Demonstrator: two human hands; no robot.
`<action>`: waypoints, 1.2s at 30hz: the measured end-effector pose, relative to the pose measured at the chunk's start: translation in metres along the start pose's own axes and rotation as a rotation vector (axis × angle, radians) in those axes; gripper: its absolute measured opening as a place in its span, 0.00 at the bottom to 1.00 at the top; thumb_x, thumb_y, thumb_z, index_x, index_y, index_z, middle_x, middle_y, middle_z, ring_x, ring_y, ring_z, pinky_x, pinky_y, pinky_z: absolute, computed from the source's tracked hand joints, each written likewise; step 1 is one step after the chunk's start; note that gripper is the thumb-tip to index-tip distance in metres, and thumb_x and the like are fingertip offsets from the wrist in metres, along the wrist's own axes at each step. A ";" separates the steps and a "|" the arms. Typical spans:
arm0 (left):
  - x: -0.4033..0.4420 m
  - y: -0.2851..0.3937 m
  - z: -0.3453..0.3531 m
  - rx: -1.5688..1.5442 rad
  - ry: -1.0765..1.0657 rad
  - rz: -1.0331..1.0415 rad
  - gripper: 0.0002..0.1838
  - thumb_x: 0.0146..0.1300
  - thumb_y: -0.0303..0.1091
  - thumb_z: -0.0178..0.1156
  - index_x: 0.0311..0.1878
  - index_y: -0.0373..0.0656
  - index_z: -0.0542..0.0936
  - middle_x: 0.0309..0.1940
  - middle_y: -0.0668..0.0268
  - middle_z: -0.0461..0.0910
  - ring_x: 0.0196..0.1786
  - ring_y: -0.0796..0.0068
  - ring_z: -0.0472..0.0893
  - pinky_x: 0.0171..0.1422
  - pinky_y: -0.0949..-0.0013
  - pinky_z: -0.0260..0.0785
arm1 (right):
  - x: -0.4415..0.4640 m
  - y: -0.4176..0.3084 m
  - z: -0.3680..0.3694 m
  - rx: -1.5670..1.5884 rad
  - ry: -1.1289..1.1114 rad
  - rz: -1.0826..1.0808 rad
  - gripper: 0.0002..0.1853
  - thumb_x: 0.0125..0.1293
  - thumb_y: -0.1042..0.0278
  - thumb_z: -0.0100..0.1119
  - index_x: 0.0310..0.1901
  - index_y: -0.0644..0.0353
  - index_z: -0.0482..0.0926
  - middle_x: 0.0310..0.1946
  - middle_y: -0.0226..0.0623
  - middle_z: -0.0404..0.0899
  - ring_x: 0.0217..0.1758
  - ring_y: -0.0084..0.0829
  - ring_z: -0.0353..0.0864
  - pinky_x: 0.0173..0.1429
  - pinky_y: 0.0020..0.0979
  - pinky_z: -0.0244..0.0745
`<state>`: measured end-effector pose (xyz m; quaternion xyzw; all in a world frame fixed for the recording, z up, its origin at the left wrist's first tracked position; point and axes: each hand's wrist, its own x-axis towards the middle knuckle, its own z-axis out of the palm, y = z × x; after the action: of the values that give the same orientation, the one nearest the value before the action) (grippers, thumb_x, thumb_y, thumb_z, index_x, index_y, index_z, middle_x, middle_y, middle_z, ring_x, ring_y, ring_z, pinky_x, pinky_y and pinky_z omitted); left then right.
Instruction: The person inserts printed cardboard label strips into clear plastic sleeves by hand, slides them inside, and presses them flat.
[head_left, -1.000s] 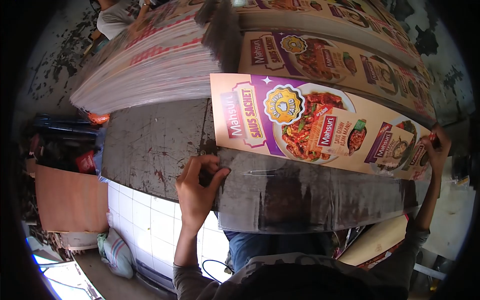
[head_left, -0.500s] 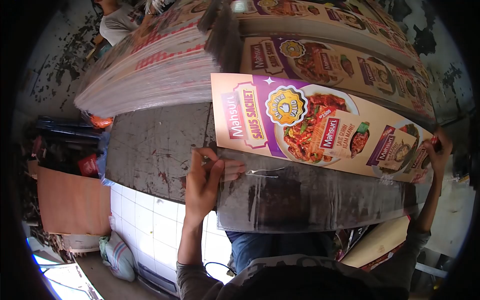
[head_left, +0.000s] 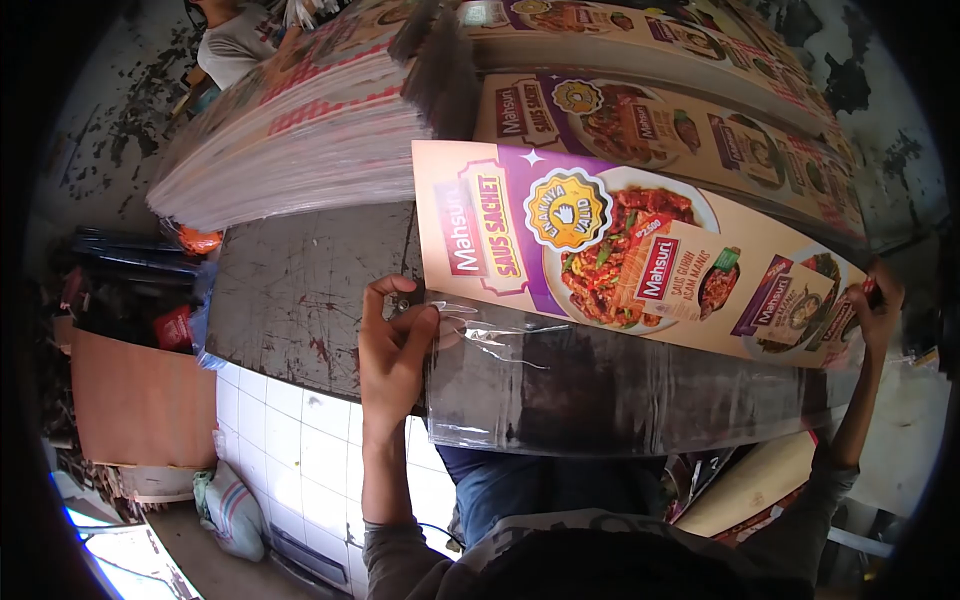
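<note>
A long printed cardboard sheet (head_left: 600, 250) with food pictures and "Mahsuri Saus Sachet" lettering slants across the middle. My right hand (head_left: 876, 308) grips its right end, thumb on the front. Below the sheet lies a clear plastic sleeve (head_left: 560, 400), its near edge by my lap. My left hand (head_left: 393, 345) pinches the upper left corner of that sleeve between thumb and curled fingers. Around the fingertips the film is creased and shiny. The sheet's lower edge overlaps the sleeve's upper part; whether any of it is inside, I cannot tell.
Behind the sheet lie stacks of similar printed sheets (head_left: 640, 125). A tall pile (head_left: 300, 150) in plastic leans at the back left. The worn dark tabletop (head_left: 300, 300) ends above white floor tiles (head_left: 290, 430). A sack (head_left: 232, 510) stands lower left; another person (head_left: 235, 45) is at the far left.
My left hand has moved slightly left and up, its fingers now curled in on the sleeve's corner. The film there has lifted and creased. The sheet has shifted slightly left.
</note>
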<state>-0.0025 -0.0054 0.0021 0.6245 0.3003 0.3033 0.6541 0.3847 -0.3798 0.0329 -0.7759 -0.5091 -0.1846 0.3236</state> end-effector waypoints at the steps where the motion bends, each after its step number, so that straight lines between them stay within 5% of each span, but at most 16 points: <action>1: 0.000 0.000 -0.001 0.000 -0.002 -0.001 0.15 0.64 0.19 0.46 0.52 0.35 0.57 0.36 0.48 0.80 0.41 0.68 0.81 0.45 0.70 0.76 | 0.000 0.001 -0.002 -0.015 -0.008 0.002 0.20 0.51 0.55 0.67 0.27 0.64 0.71 0.18 0.21 0.64 0.20 0.13 0.58 0.22 0.19 0.51; 4: 0.000 0.000 -0.003 0.076 -0.022 0.021 0.16 0.64 0.19 0.46 0.53 0.35 0.58 0.35 0.51 0.80 0.39 0.73 0.80 0.45 0.71 0.76 | 0.000 0.004 -0.004 -0.055 -0.013 0.007 0.20 0.51 0.55 0.68 0.27 0.64 0.71 0.18 0.22 0.65 0.20 0.13 0.59 0.22 0.20 0.51; 9: 0.000 -0.001 0.000 0.078 -0.022 0.036 0.18 0.64 0.22 0.47 0.54 0.35 0.55 0.33 0.49 0.81 0.37 0.66 0.83 0.41 0.75 0.76 | 0.002 0.017 -0.005 -0.044 -0.065 0.052 0.19 0.50 0.56 0.68 0.30 0.65 0.73 0.19 0.24 0.66 0.21 0.17 0.62 0.24 0.22 0.56; 12: -0.001 -0.002 0.000 0.038 -0.020 0.018 0.17 0.64 0.19 0.47 0.54 0.36 0.56 0.34 0.52 0.80 0.36 0.75 0.80 0.43 0.72 0.77 | 0.003 0.023 -0.009 -0.158 -0.061 -0.117 0.20 0.51 0.54 0.67 0.31 0.65 0.74 0.19 0.27 0.67 0.21 0.20 0.63 0.25 0.24 0.58; 15: -0.001 0.003 0.002 -0.003 0.003 -0.017 0.17 0.64 0.19 0.47 0.54 0.37 0.56 0.34 0.51 0.80 0.36 0.72 0.81 0.42 0.72 0.77 | 0.004 0.011 -0.007 -0.161 -0.022 -0.115 0.22 0.51 0.51 0.67 0.29 0.64 0.74 0.18 0.28 0.67 0.20 0.22 0.62 0.25 0.25 0.57; 17: 0.000 0.001 0.003 0.000 0.011 -0.008 0.17 0.64 0.21 0.48 0.53 0.36 0.56 0.32 0.50 0.80 0.35 0.70 0.82 0.40 0.74 0.76 | -0.005 0.017 -0.005 -0.207 0.139 -0.124 0.24 0.51 0.47 0.66 0.27 0.64 0.71 0.18 0.27 0.66 0.19 0.21 0.62 0.24 0.25 0.55; 30: 0.000 -0.003 -0.002 -0.032 0.050 0.011 0.13 0.62 0.22 0.48 0.45 0.39 0.55 0.30 0.47 0.81 0.32 0.69 0.83 0.40 0.73 0.77 | 0.007 0.010 -0.006 -0.137 0.011 -0.170 0.25 0.53 0.47 0.65 0.23 0.62 0.67 0.16 0.26 0.59 0.18 0.19 0.55 0.22 0.26 0.47; 36: -0.001 0.000 -0.006 -0.021 -0.012 -0.054 0.17 0.63 0.22 0.48 0.52 0.34 0.56 0.35 0.48 0.81 0.38 0.67 0.83 0.44 0.73 0.76 | -0.001 0.029 -0.002 0.029 0.001 -0.076 0.22 0.53 0.52 0.65 0.30 0.66 0.73 0.19 0.27 0.66 0.23 0.19 0.63 0.27 0.23 0.57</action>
<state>-0.0078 -0.0023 0.0019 0.6111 0.3102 0.2848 0.6702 0.4106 -0.3899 0.0247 -0.7511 -0.5407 -0.1900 0.3277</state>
